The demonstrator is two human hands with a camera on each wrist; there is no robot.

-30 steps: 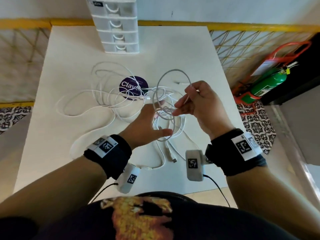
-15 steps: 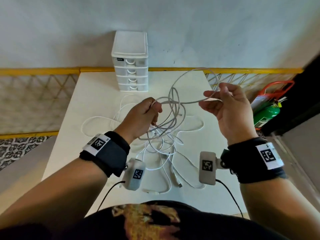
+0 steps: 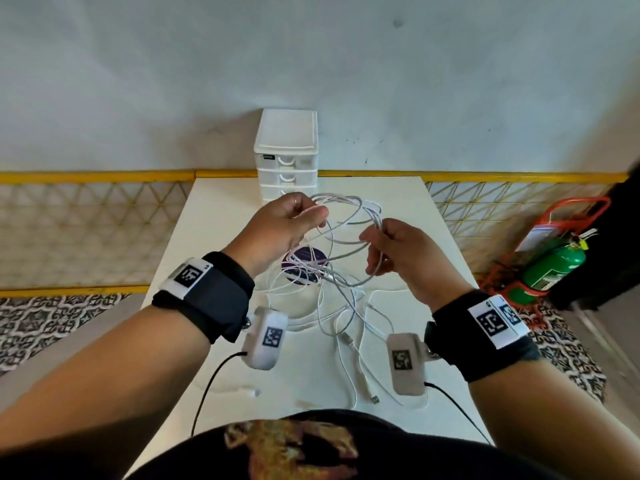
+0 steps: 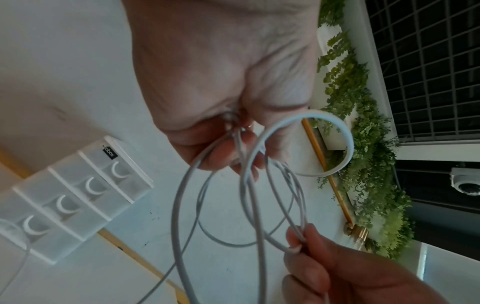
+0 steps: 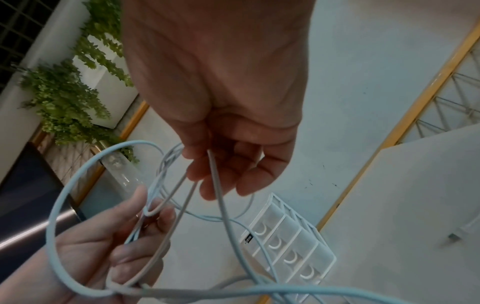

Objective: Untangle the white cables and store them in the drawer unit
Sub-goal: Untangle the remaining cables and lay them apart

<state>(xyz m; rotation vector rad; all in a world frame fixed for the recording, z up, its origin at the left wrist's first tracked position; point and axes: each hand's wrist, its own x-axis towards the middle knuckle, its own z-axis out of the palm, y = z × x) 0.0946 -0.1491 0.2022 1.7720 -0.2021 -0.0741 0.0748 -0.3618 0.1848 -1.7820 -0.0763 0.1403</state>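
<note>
head: looked forward and down over the counter (image 3: 221,237).
wrists: sat close behind each hand; both shared the drawer unit (image 4: 78,197).

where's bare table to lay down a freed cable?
Bare: the table's left strip, left of the left hand, and the far right corner beside the drawer unit. Crowded: the middle, where white cables cover the purple sticker, down to the USB plug.

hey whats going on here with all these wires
A person is untangling white cables over a white table. The left hand pinches several loops while the right hand grips strands on the other side, both held in the air. More cable trails onto the table. The drawer unit at the back stands closed.
</note>
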